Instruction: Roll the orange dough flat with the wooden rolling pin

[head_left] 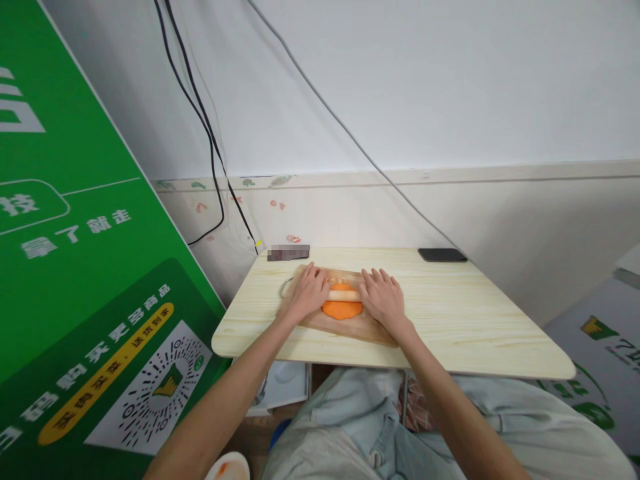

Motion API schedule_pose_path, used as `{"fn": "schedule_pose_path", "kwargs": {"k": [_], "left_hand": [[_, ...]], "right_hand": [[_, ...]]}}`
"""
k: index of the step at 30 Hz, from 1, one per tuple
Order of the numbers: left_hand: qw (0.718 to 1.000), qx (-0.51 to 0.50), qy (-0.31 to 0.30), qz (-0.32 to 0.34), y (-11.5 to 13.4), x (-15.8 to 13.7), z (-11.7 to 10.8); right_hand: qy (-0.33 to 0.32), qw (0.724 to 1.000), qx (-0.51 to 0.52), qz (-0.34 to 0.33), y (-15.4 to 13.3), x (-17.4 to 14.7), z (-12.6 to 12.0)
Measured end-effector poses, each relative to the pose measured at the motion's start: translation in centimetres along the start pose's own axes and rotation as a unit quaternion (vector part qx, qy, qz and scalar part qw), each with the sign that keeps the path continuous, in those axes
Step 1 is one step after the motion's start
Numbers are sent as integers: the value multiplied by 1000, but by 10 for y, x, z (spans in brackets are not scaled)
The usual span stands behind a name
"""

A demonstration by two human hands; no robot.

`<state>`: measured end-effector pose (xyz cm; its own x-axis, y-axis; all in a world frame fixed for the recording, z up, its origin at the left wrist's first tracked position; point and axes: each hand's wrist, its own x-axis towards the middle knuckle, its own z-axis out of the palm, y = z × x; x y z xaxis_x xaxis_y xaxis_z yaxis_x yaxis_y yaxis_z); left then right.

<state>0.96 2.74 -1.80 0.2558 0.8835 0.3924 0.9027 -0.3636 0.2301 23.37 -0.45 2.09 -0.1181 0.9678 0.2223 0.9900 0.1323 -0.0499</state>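
Note:
A light wooden rolling pin (344,295) lies across a flattened round of orange dough (342,310). Beneath the dough is a wooden cutting board (320,325), set at a slant on the table, with a metal ring at its left end. My left hand (311,291) is over the pin's left end, its fingers curled forward around it. The right end is covered by my right hand (383,297), gripping it in the same way. Both ends of the pin are hidden under my hands.
The pale wood table (465,320) stands against the wall. A black phone (443,255) lies at the back right, and a dark, partly blurred object (289,253) at the back left. A green printed panel (100,267) leans at left; cables (330,110) hang along the wall.

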Motion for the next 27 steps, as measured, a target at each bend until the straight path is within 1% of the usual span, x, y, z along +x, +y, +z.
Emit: {"fn": "schedule_pose_path", "kwargs": {"k": [7,10,13,17,20,24,27], "left_hand": [[999,14,-48,-12,-13,32,1],[998,16,-66,-14,-16,41,0],[997,14,-67,-19,-16,44,-1],[998,18,-58,-17,-14,35,-2],[999,24,-35,-11,-9,23,-1],[1000,21,-5,-20,-1,5,-1],[1000,11,16,-11,6,-8,-3]], "right_hand": [[-37,999,22,8,5,37,1],[-43,999,30,12,5,45,0],[-46,998,33,16,4,46,-2],[-27,999,24,19,4,38,-1],[-10,1000,21,21,3,28,2],[12,1000,17,17,1,11,5],[34,999,16,7,-1,-4,5]]}}
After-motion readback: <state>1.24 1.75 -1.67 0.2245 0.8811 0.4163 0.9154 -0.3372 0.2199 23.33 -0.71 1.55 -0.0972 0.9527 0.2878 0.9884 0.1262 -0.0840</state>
